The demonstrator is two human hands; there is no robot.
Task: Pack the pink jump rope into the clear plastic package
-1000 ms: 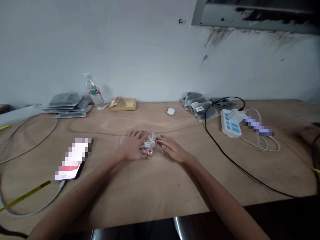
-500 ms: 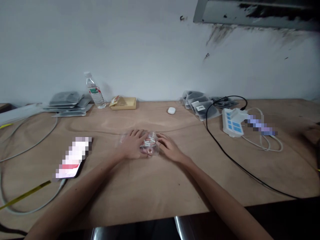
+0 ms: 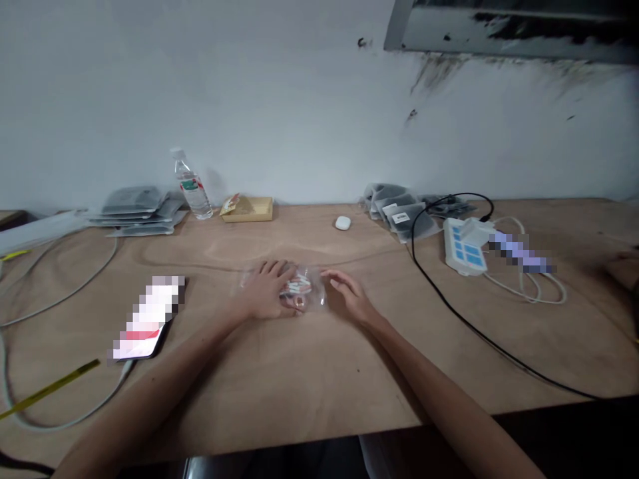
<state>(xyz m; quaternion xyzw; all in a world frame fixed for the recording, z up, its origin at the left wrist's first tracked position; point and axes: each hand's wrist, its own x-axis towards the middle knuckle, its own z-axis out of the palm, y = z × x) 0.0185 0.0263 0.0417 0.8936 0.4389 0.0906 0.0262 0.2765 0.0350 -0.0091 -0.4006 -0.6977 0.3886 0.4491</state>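
Observation:
A clear plastic bag [image 3: 315, 297] lies flat on the wooden table, with small white and pinkish pieces inside that I cannot make out exactly. My left hand [image 3: 268, 291] rests palm down across the bag's left part, fingers stretched out, and hides much of it. At the bag's right edge, my right hand [image 3: 352, 297] hovers with fingers partly extended and apart, holding nothing. Whether its fingertips still touch the plastic I cannot tell.
A charging phone [image 3: 147, 319] lies at left. Along the wall are stacked grey packets [image 3: 134, 206], a water bottle [image 3: 194, 189], a yellowish box [image 3: 249, 209], a white case [image 3: 343, 223] and more packets [image 3: 399, 207]. A power strip [image 3: 464, 247] and cables sit right; another person's blurred hand [image 3: 622, 266] is beyond.
My right hand has moved slightly right, off the bag's edge, and its fingers have opened. The bag's right side now spreads flatter. My left hand stays on the bag.

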